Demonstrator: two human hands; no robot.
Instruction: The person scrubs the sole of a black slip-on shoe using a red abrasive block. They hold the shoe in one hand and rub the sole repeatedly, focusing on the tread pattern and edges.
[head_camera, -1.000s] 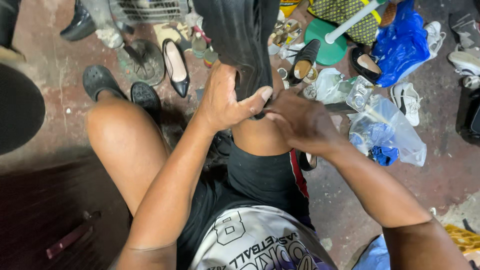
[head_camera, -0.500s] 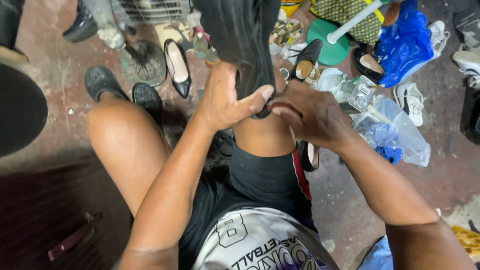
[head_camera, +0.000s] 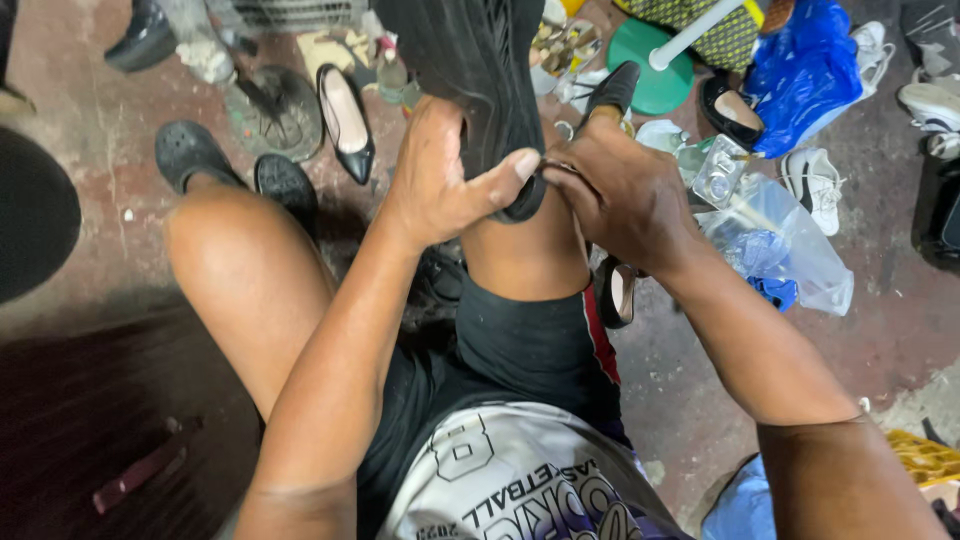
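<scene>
Left hand (head_camera: 435, 175) clamps the black ribbed rubber shoe sole (head_camera: 470, 70) propped on the right knee, thumb at its edge; right hand (head_camera: 620, 185) pinches something thin there, too small to identify: best keep sole braced, pull steady.

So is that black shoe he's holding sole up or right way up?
Sole up: the black shoe shows its ribbed sole, braced on the knee, with the left hand and right hand at its end.

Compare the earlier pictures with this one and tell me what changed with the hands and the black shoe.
Little changed. The right hand edged slightly closer to the left hand's thumb at the shoe's edge. The left hand still grips the black shoe propped on the knee; nothing was let go.
</scene>
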